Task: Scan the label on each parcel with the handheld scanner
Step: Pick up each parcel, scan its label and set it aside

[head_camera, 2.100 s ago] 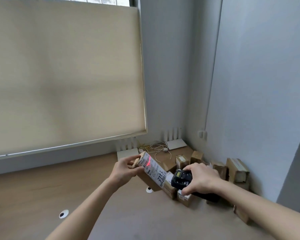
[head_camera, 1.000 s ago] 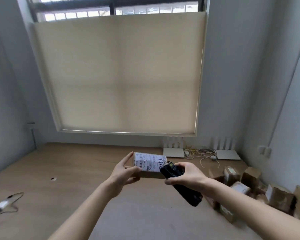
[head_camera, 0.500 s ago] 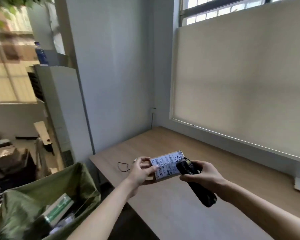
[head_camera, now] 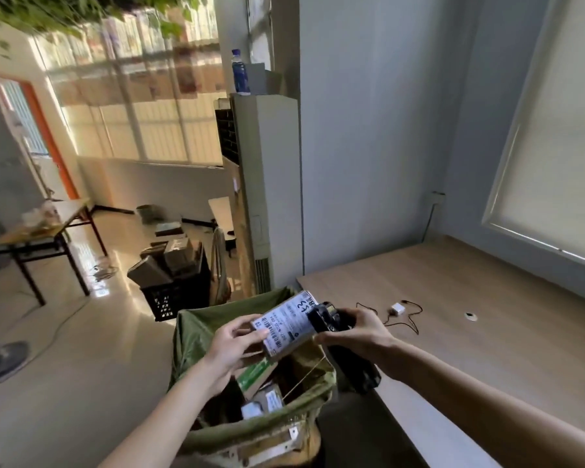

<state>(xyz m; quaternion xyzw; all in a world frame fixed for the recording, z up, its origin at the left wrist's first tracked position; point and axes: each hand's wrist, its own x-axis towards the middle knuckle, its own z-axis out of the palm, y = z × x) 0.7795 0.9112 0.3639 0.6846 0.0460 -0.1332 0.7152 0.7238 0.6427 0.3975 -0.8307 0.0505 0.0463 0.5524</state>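
My left hand [head_camera: 232, 346] grips a small cardboard parcel [head_camera: 284, 324] by its near end, white printed label facing up. The parcel hangs over the open mouth of a green sack [head_camera: 196, 329] that holds several other parcels [head_camera: 260, 396]. Just right of it, my right hand [head_camera: 358, 334] is curled round a black handheld scanner [head_camera: 347, 356], whose head touches or nearly touches the parcel's right edge and whose handle points down toward me.
A wooden desk [head_camera: 487, 319] runs to the right, with a small white charger and black cable [head_camera: 397, 310] on it. Left of the sack stand a black crate of boxes [head_camera: 174, 282], a white floor-standing cabinet unit [head_camera: 267, 197] and a table [head_camera: 38, 231].
The view has swung left from the parcel pile in the corner to the sack. Both hands carried the parcel and scanner along; the parcel now hangs over the sack's mouth.
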